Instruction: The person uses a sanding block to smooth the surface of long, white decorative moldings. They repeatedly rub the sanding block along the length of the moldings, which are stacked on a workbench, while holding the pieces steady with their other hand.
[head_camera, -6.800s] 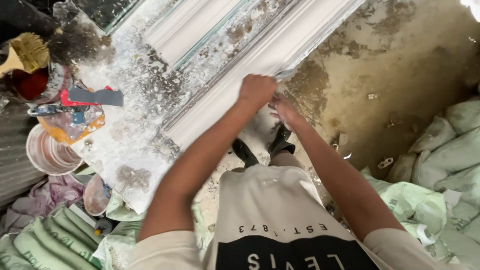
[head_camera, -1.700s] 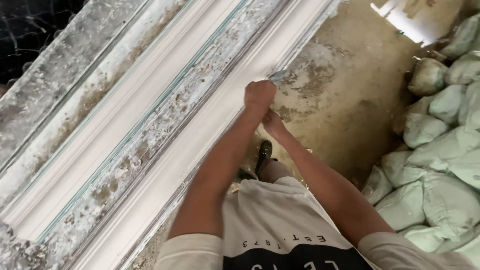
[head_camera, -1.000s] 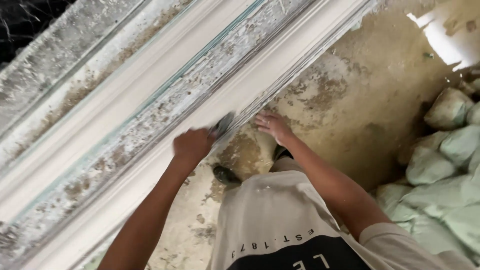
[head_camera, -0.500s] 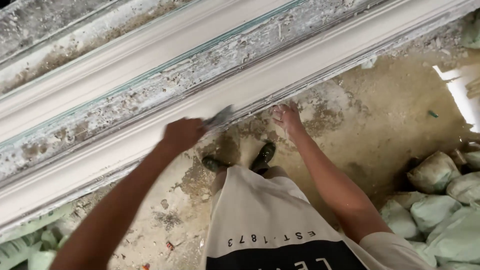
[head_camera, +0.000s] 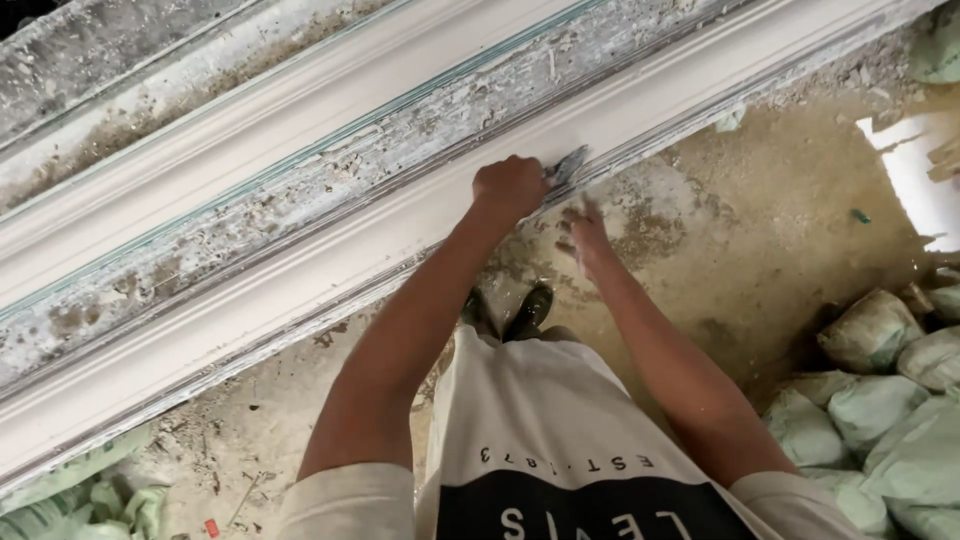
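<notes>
A long white plaster moulding (head_camera: 330, 240) lies diagonally on a plaster-crusted workbench (head_camera: 150, 60). My left hand (head_camera: 508, 186) grips a metal scraper (head_camera: 566, 166) whose blade rests on the moulding's near edge. My right hand (head_camera: 585, 230) is just below the bench edge, close to the blade, fingers together and blurred; whether it holds anything is unclear. My shoes (head_camera: 510, 312) stand on the dirt floor under the hands.
A second moulding strip (head_camera: 260, 120) runs parallel further back on the bench. Filled pale green sacks (head_camera: 880, 400) are piled at the right, more sacks (head_camera: 60, 500) at bottom left. The floor (head_camera: 760, 250) is dusty earth with plaster crumbs.
My left hand with the scraper has slid rightward along the moulding's near edge. The right hand has come in close under the blade. My view has shifted along the bench.
</notes>
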